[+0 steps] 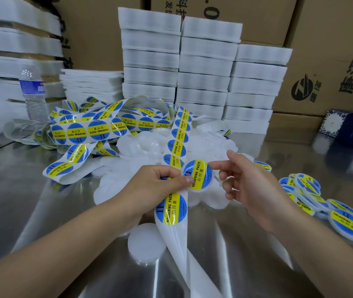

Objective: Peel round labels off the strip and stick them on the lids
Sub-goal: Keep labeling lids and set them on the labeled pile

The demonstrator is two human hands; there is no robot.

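A long white backing strip (172,208) carries round blue-and-yellow "Soldering Paste" labels and trails from a tangled heap at the back, through my hands, to the table's front edge. My left hand (158,181) grips the strip, thumb on top. Just right of it a white lid with a label on it (198,174) is held at its right rim by the fingertips of my right hand (248,179). A pile of bare white lids (147,145) lies behind my hands. One bare lid (147,243) lies near my left wrist.
Several labelled lids (321,201) lie in a loose heap at the right. Stacks of white foam trays (205,67) and cardboard boxes (330,61) stand at the back. A water bottle (34,93) stands at the back left. The table (42,201) is shiny metal.
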